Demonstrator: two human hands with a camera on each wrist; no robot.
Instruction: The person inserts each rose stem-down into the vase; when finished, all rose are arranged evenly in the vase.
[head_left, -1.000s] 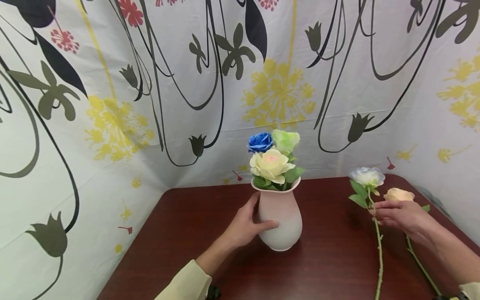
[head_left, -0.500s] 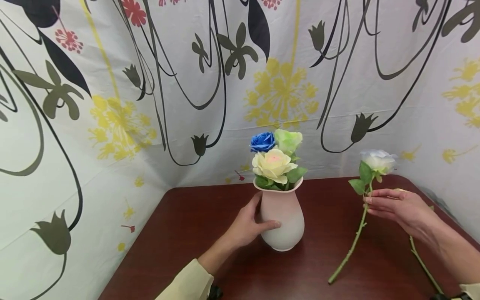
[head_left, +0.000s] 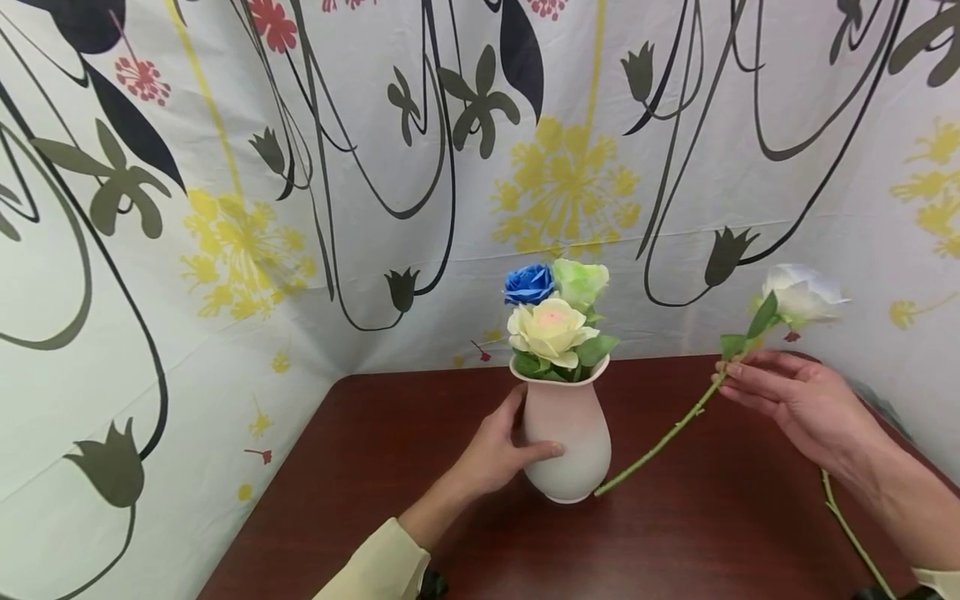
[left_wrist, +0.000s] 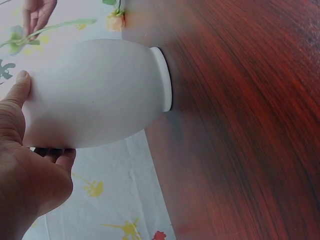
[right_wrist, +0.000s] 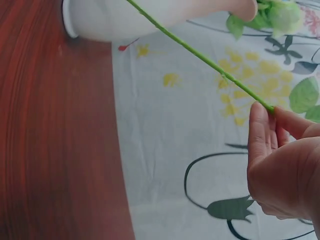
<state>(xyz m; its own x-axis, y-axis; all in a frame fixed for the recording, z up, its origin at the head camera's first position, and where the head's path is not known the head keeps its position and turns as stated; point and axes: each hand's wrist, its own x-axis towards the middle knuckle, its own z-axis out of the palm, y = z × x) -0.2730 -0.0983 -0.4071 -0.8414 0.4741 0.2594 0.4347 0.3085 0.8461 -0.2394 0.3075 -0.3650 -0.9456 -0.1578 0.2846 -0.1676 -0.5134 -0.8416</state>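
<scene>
A pale pink and white vase [head_left: 567,442] stands upright on the table, and my left hand [head_left: 491,450] grips its left side with the thumb across the front. In the vase are a blue rose [head_left: 528,284], a light green rose [head_left: 580,282] and a cream rose [head_left: 551,331] with a pink centre. To the right, my right hand [head_left: 810,404] pinches the green stem of a white-blue rose [head_left: 804,293] just below its leaves. The rose leans, bloom up to the right, its stem end [right_wrist: 137,7] overlapping the vase in the right wrist view.
A peach rose [left_wrist: 116,21] lies at the table's right side; in the head view only its stem [head_left: 851,529] shows beyond my right hand. The dark red-brown table [head_left: 360,467] ends at a white floral-printed cloth [head_left: 360,208] behind and at both sides.
My right hand has raised the white-blue rose and tilted it, so its bloom moves up and right while its stem end swings left toward the vase. My left hand stays on the vase.
</scene>
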